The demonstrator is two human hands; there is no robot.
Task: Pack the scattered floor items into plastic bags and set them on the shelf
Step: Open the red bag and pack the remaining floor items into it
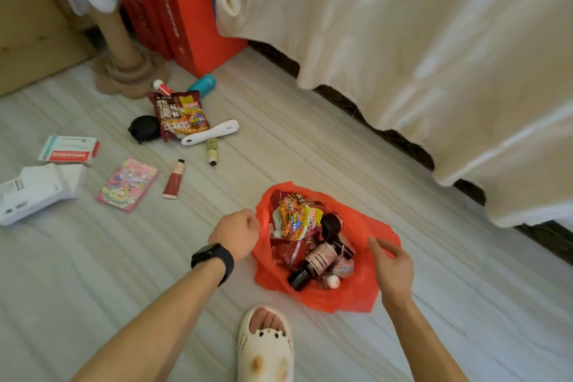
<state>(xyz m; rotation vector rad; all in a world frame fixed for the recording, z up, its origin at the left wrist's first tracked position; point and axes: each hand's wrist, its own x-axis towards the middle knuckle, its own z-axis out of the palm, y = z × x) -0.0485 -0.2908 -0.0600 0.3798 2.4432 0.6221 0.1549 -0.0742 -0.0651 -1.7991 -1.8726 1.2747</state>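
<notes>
Your thin, crinkled red plastic bag (350, 298) lies open on the pale wood-grain floor (310, 149) just ahead of your slipper (266, 347). It holds a glossy noodle packet (294, 220) and a dark bottle (313, 267). Your left hand (237, 234) is curled tight on its left rim; your right hand (392, 267) sits at the right rim, fingers loose and apart. Bare floor separates the bag from the cream curtain (434, 56); a slim tube (174, 178) lies well apart, up left.

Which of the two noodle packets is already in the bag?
The crumpled noodle packet inside the red plastic bag. The other noodle packet lies flat on the floor, beside the white handheld device.
</notes>
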